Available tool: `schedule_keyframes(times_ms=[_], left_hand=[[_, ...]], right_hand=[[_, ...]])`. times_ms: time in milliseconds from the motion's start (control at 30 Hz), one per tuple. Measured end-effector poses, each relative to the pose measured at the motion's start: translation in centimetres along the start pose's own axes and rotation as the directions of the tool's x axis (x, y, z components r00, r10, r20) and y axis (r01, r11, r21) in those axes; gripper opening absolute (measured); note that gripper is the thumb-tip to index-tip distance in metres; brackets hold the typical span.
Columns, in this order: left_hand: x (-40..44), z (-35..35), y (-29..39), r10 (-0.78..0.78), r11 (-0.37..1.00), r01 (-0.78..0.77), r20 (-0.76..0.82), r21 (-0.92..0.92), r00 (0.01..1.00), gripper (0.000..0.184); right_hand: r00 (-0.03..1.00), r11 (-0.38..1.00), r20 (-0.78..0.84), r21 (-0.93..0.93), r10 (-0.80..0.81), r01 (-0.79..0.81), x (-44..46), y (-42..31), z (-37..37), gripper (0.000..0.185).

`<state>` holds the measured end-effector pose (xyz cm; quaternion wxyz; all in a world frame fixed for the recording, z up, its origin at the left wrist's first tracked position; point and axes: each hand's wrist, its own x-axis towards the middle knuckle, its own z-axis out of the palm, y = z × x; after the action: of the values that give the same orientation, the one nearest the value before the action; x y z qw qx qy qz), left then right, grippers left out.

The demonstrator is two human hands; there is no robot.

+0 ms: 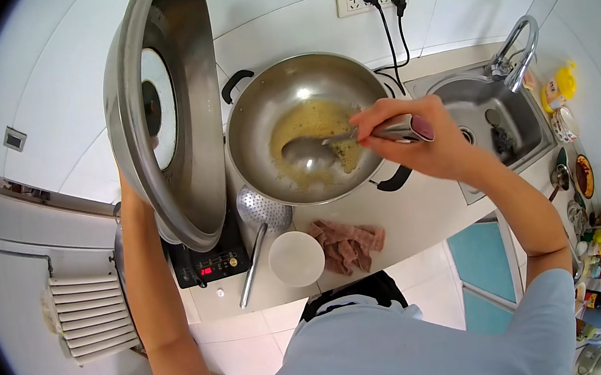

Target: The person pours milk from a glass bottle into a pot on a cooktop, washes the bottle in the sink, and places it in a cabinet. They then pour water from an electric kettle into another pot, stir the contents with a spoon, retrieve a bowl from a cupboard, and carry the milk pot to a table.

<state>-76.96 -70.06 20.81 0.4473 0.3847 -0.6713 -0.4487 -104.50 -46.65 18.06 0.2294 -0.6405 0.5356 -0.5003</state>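
Note:
A wide steel wok (pixel 253 114) with black side handles holds a shallow pool of yellowish liquid (pixel 314 119). Inside it, the bowl of a metal ladle (pixel 309 154) rests in the liquid, and my right hand (pixel 415 134) is closed round the ladle's handle above the wok's right side. On the left, a large domed steel lid (pixel 197 102) with a glass centre stands tilted on edge. My left arm reaches up behind the lid, which hides nearly all of my left hand; its grip does not show.
Below the wok lie a perforated skimmer (pixel 264 209), a white bowl (pixel 296 258) and a reddish-brown cloth (pixel 348 244). An induction cooker (pixel 209 269) is partly under the lid. To the right are a sink (pixel 484 114), a faucet (pixel 522 56) and a yellow bottle (pixel 559 87).

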Motion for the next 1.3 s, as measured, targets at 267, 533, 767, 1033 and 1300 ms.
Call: schedule_keyframes(times_ms=[267,533,767,1033,1300], left_hand=[[-0.2,0.2,0.5,0.007,1.000,-0.007,0.003,-0.023,1.000,0.029],[-0.1,1.2,1.5,0.015,0.998,-0.013,0.024,-0.069,1.000,0.030],[0.1,2.7,2.2,0.010,0.989,-0.001,0.064,-0.149,0.998,0.031],[2.1,2.8,1.3,0.063,0.997,-0.066,-0.090,-0.031,0.994,0.039],[2.4,6.5,0.8,-0.007,0.980,0.017,-0.053,0.197,0.999,0.043]], right_hand=[[0.993,0.999,-0.108,0.010,0.044,-0.043,0.4,2.7,4.2,0.008],[0.923,0.987,0.350,0.041,-0.160,0.156,1.4,2.9,2.6,0.011],[0.867,0.998,0.499,-0.051,-0.007,0.037,0.7,-1.8,-2.8,0.011],[0.904,0.996,0.427,-0.090,0.021,0.020,-2.1,-1.2,-2.9,0.022],[0.980,0.907,0.142,-0.379,-0.137,0.182,-7.0,3.0,1.7,0.042]])
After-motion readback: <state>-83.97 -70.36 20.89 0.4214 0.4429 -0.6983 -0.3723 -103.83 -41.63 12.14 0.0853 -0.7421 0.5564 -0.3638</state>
